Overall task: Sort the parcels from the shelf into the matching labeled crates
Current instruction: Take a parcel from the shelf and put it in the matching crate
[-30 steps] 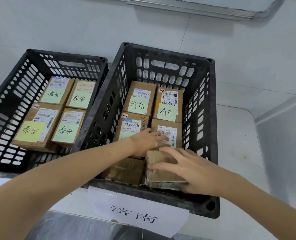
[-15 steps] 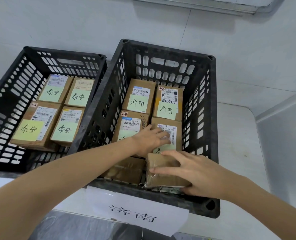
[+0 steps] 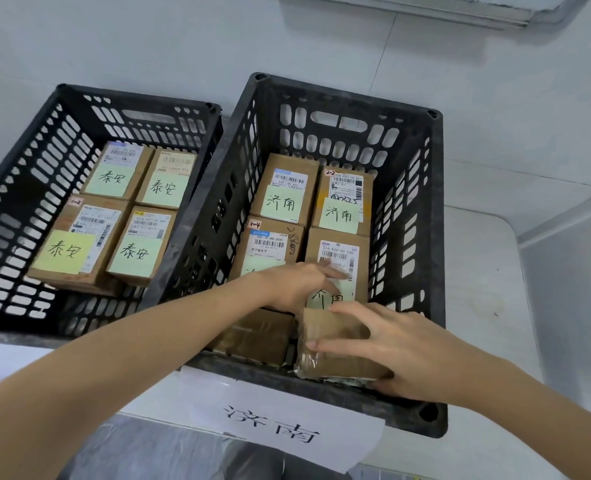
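In the right crate point(image 3: 437, 237), my right hand point(image 3: 401, 351) grips a taped parcel point(image 3: 332, 336); my left hand point(image 3: 297, 282) lies flat, seemingly, on labelled parcels point(image 3: 339, 251). The left crate point(image 3: 27, 161) holds four boxes point(image 3: 141, 244).

Crates: black slotted plastic crates point(image 3: 349, 95), lattice pattern.
Parcels: brown cardboard parcels point(image 3: 287, 162), pale green notes point(image 3: 282, 204), black handwriting.
Label at 6 o'clock: white paper sheet point(image 3: 349, 445), black characters.

Matt black plastic crates point(image 3: 408, 209), brown cardboard parcels point(image 3: 288, 188), seemingly glossy-taped
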The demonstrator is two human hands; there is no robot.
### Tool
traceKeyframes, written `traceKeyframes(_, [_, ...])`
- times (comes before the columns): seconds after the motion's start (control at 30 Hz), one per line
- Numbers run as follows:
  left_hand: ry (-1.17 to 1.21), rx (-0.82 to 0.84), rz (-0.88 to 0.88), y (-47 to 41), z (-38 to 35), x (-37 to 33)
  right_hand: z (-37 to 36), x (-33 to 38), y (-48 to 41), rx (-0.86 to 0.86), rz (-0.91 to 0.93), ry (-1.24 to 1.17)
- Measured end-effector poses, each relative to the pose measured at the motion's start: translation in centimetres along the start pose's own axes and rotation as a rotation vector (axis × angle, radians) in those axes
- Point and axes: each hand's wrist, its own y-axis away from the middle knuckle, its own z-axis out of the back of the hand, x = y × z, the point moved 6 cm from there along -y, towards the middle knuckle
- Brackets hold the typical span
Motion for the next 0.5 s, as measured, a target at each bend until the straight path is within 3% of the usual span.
traceKeyframes(0.5, [0.066, -0.127, -0.055, 0.5, 1.0, 0.2, -0.7, 1.1, -2.4, 0.003, 0.035, 0.061])
